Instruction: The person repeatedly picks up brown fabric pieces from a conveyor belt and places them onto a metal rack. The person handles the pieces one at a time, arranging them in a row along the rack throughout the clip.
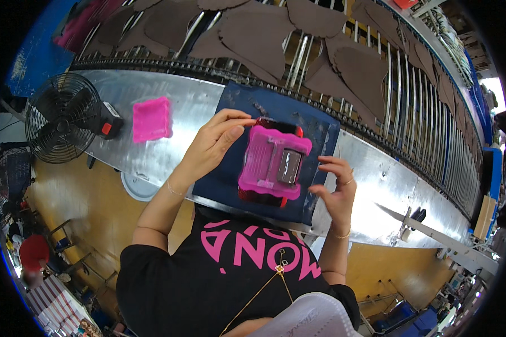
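In front of me a pink tray with a wavy rim [252, 175] lies on a shiny red plate [260, 197], which shows beyond its far and near edges. Inside the tray, toward its right side, sits a dark brown block with pale marks [289, 167]. My left hand [211, 145] has thumb and fingertips drawn together at the plate's far left corner. Off the tray's right side, my right hand [337, 191] is held with thumb and fingers apart and nothing between them. A dark blue cloth [222, 174] is spread beneath.
Another pink wavy-edged piece [152, 119] lies left on the metal table [197, 92]. A black fan [63, 118] stands at the far left. Beyond the table runs a rack of metal bars [396, 121] carrying brown cut pieces [253, 36]. A metal arm [438, 236] crosses the right end.
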`<state>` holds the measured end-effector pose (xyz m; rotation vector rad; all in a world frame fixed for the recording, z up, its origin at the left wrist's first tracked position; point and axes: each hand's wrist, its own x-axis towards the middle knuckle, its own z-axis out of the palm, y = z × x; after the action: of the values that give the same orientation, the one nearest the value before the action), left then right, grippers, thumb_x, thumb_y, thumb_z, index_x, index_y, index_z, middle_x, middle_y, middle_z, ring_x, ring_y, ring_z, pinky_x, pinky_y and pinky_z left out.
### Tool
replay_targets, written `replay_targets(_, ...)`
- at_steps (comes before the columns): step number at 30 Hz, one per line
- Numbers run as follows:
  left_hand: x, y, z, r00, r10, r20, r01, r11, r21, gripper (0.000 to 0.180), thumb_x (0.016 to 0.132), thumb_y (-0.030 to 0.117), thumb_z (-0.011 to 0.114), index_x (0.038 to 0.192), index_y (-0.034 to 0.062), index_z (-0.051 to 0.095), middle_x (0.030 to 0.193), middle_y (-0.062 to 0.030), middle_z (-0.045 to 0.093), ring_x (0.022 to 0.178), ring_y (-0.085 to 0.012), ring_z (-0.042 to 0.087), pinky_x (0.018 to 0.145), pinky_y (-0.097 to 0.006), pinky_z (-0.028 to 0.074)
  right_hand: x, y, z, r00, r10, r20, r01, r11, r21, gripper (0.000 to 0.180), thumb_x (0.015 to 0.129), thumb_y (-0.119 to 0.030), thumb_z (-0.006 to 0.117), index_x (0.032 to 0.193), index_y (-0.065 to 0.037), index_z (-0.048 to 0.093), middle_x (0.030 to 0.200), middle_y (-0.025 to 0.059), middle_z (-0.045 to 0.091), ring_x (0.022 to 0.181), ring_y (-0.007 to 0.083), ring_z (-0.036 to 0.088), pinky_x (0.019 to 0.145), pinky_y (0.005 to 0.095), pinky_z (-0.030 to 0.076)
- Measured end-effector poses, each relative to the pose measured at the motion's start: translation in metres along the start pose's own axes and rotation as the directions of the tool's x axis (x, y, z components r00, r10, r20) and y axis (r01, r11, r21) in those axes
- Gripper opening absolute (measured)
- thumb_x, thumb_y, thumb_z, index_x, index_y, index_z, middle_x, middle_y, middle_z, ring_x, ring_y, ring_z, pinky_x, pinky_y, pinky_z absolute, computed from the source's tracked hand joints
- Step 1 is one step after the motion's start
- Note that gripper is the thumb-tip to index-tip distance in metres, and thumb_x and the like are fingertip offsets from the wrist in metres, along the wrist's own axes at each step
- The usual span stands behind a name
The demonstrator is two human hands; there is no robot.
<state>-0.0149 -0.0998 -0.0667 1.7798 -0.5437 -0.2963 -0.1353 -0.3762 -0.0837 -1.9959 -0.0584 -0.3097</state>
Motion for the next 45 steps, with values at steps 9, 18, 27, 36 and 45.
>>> replay_targets(9, -0.003, 0.005, 0.011, 1.0, 0.012, -0.008, -0.013, 0.999, -0.044, 0.044, 0.099, 0.038, 0.045, 0.11, -0.0006, 0.063, 0.113, -0.0107, 0.059, 0.107, -0.0203, 0.055, 0.095, -0.03, 0.04, -0.039, -0.026, 0.037, 0.994, 0.049, -0.1, -0.059, 0.993, -0.099, 0.051, 0.059, -0.013, 0.087, 0.102, -0.004, 0.059, 0.112, 0.0124, 0.062, 0.1, 0.0241, 0.061, 0.085, 0.0317, 0.048)
replay_targets(18, -0.008, 0.003, 0.014, 0.999, -0.053, -0.003, 0.052, 0.985, -0.166, 0.057, 0.099, 0.049, 0.034, 0.109, 0.0019, 0.064, 0.117, -0.0097, 0.056, 0.113, -0.0209, 0.051, 0.099, -0.032, 0.036, -0.039, -0.028, 0.042, 0.994, -0.005, -0.106, -0.015, 0.983, -0.185, 0.045, 0.063, -0.009, 0.084, 0.101, -0.003, 0.06, 0.101, 0.0127, 0.066, 0.093, 0.0262, 0.064, 0.081, 0.0323, 0.05)
replay_targets(27, -0.003, -0.005, 0.011, 0.991, 0.061, 0.12, -0.033, 0.975, -0.222, 0.081, 0.093, 0.065, 0.01, 0.123, 0.0093, 0.06, 0.133, -0.0114, 0.043, 0.127, -0.0245, 0.036, 0.109, -0.039, 0.023, -0.045, -0.024, 0.045, 0.985, 0.127, -0.119, -0.134, 0.99, -0.048, 0.041, 0.065, -0.002, 0.082, 0.101, -0.001, 0.062, 0.102, 0.0122, 0.066, 0.095, 0.0212, 0.063, 0.085, 0.0303, 0.049)
replay_targets(36, 0.009, 0.006, 0.018, 0.982, 0.119, 0.148, -0.117, 0.993, -0.018, 0.085, 0.088, 0.071, 0.005, 0.12, 0.0193, 0.065, 0.14, -0.0141, 0.036, 0.131, -0.0334, 0.03, 0.11, -0.048, 0.017, -0.05, -0.019, 0.046, 0.977, 0.165, -0.133, -0.165, 0.986, 0.011, 0.039, 0.068, -0.001, 0.081, 0.102, 0.001, 0.061, 0.104, 0.0124, 0.064, 0.099, 0.0208, 0.061, 0.09, 0.0307, 0.046)
replay_targets(45, 0.009, 0.001, 0.022, 0.981, 0.107, 0.164, -0.094, 0.992, -0.084, 0.084, 0.084, 0.076, 0.007, 0.119, 0.027, 0.065, 0.142, -0.0153, 0.032, 0.132, -0.0368, 0.027, 0.111, -0.05, 0.016, -0.05, -0.021, 0.045, 0.973, 0.197, -0.118, -0.194, 0.98, 0.035, 0.039, 0.07, -0.001, 0.08, 0.103, 0.002, 0.059, 0.106, 0.0129, 0.062, 0.1, 0.0208, 0.06, 0.091, 0.0315, 0.046)
